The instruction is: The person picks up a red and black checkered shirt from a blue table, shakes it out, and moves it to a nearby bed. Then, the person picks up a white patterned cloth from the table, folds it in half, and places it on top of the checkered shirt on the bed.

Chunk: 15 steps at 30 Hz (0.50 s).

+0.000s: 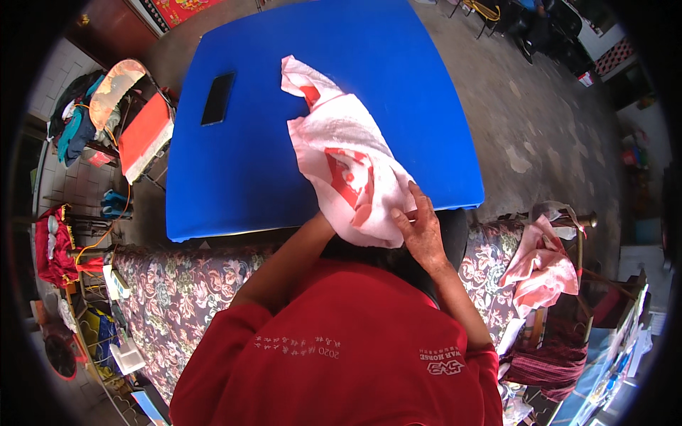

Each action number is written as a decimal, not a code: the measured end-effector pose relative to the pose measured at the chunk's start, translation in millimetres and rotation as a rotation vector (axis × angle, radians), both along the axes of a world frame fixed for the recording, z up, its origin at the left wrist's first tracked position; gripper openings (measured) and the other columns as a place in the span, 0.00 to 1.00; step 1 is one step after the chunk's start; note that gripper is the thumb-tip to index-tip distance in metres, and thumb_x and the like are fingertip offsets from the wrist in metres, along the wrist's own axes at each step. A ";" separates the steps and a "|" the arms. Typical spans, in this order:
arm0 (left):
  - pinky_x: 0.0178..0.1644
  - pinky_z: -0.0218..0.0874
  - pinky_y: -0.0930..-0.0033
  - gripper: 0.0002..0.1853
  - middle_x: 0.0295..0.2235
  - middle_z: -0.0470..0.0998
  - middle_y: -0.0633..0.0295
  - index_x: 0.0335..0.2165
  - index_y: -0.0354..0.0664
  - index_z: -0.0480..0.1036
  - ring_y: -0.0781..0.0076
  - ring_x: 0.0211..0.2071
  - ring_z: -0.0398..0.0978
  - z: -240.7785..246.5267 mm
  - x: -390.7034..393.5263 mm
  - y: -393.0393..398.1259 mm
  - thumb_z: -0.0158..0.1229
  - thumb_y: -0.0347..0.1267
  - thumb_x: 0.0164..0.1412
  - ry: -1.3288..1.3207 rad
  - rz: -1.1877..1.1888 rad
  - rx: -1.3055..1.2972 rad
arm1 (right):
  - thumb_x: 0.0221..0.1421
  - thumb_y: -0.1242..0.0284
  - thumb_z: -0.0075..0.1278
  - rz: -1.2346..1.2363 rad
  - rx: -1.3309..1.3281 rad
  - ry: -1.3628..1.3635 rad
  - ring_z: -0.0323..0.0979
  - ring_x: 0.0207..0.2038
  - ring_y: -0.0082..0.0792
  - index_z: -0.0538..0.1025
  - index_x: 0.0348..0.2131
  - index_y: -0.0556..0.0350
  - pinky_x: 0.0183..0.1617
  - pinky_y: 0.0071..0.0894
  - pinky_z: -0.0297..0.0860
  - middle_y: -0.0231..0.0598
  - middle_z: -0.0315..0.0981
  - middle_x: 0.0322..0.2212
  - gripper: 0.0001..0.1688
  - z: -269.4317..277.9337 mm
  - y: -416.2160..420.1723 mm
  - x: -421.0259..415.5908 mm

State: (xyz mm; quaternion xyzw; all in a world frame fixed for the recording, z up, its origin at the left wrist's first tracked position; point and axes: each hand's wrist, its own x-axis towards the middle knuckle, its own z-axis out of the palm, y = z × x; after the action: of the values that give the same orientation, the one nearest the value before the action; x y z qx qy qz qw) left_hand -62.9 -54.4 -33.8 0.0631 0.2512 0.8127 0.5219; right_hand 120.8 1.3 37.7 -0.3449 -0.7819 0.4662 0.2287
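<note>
A pink and white towel [349, 125] with red patches lies loosely bunched across the blue-covered table [240, 181]. Its near end hangs over the table's front edge towards my lap. My right hand [427, 231] grips the towel's near right edge, thumb on top and fingers along the side. My left hand is hidden under the towel; only the forearm and wrist show, reaching in from the left. To the left on the table lies a dark smartphone [218, 99], apart from the towel.
I sit on a floral-covered sofa [176, 298]. A second pink cloth [543, 266] hangs at its right end. Left of the table stands a folding chair with a red seat [145, 133], beside piled clothes [80, 128]. A seated person [527, 32] is at the far right.
</note>
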 end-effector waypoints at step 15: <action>0.52 0.53 0.71 0.18 0.45 0.61 0.59 0.49 0.41 0.54 0.68 0.46 0.61 -11.7 -21.0 -14.7 0.40 0.32 0.61 0.837 -0.109 -0.312 | 0.55 0.76 0.39 -0.441 -0.472 0.893 0.49 0.13 0.18 0.64 0.21 0.53 0.18 0.19 0.50 0.24 0.52 0.11 0.09 -1.7 87.6 90.0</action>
State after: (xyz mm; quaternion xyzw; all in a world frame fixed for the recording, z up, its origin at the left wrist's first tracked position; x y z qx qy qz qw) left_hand -83.9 -69.1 -45.5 0.3202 0.5566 0.6408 0.4208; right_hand 210.7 89.0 36.0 -0.3112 -0.3923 0.6708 0.5471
